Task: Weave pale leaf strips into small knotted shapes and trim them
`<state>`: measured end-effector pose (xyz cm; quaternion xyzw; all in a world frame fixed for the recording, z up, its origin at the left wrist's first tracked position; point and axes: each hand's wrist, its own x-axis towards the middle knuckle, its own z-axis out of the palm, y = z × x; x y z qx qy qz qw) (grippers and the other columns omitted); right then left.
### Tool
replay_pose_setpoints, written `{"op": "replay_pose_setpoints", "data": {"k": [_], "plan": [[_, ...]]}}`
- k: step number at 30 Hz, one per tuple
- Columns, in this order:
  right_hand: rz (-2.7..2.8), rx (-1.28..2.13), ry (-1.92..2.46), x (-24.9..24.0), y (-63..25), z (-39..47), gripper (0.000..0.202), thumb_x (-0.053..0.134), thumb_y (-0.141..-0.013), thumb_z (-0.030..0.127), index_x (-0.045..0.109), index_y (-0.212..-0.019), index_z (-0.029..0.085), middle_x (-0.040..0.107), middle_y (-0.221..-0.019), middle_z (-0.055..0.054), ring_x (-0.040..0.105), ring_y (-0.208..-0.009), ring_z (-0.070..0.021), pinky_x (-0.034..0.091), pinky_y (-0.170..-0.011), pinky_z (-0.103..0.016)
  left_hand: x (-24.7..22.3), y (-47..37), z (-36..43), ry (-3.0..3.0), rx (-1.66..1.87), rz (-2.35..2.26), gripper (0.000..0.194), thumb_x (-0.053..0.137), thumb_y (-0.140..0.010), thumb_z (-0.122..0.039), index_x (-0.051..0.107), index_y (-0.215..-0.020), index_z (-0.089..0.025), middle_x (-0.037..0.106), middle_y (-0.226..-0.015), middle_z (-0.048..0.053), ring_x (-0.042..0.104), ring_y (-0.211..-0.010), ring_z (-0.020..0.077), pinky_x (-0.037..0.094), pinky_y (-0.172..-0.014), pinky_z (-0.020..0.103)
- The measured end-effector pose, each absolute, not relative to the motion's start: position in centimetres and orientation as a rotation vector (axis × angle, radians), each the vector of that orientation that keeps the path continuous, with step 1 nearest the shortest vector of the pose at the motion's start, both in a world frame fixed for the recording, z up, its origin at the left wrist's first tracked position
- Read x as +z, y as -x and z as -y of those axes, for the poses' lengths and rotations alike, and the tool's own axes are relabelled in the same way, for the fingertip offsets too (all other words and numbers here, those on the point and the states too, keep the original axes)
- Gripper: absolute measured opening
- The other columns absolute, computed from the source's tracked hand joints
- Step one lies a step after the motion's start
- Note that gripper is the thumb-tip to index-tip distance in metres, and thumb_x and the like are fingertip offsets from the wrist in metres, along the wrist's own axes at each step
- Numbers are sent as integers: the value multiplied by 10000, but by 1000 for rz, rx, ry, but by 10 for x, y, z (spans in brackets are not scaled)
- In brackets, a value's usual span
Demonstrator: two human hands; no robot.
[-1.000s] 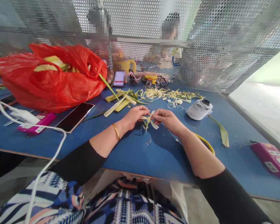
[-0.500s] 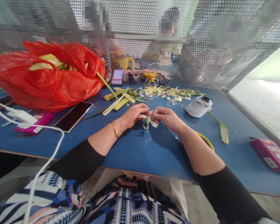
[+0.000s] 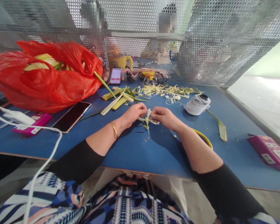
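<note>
Between my two hands hangs a small woven leaf piece (image 3: 147,120), pale green with strips sticking out several ways. My left hand (image 3: 135,114) pinches a strip on its left side between thumb and fingers. On the other side, my right hand (image 3: 163,117) has its fingertips closed at the pale strips. Just beyond the hands lie cut leaf strips (image 3: 118,100), flat and yellow-green. A heap of shredded leaf bits (image 3: 170,91) spreads farther back. To the right stands a spool of white thread (image 3: 197,105), slightly tilted.
A red plastic bag (image 3: 67,84) of leaves fills the back left. A dark-screened phone (image 3: 72,117) and a purple power strip (image 3: 34,124) with a white cable lie at left. Another purple power strip (image 3: 270,151) sits at right. A perforated metal screen (image 3: 135,21) borders the blue table (image 3: 130,155).
The woven leaf piece has turned a little, and a pale strip now stands up at its top. Both hands keep their pinch. The whole view has shifted slightly.
</note>
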<state>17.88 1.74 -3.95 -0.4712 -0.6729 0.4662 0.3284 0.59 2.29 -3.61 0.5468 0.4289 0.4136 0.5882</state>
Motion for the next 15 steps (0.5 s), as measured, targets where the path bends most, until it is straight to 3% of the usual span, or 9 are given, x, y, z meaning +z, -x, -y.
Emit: {"op": "replay_pose_setpoints", "data": {"k": [15], "plan": [[1824,1199,1289,-37,-178,-16,107,597,-671,293,567,-636,196,536,-551,51,449,-544,-104,347,-567,-259,-36,-6,-23,-1345,954,-1074,179,610,-775,-109,523,-633,-173,481,-533,-62,394,-516,74,303,-545,216]]}}
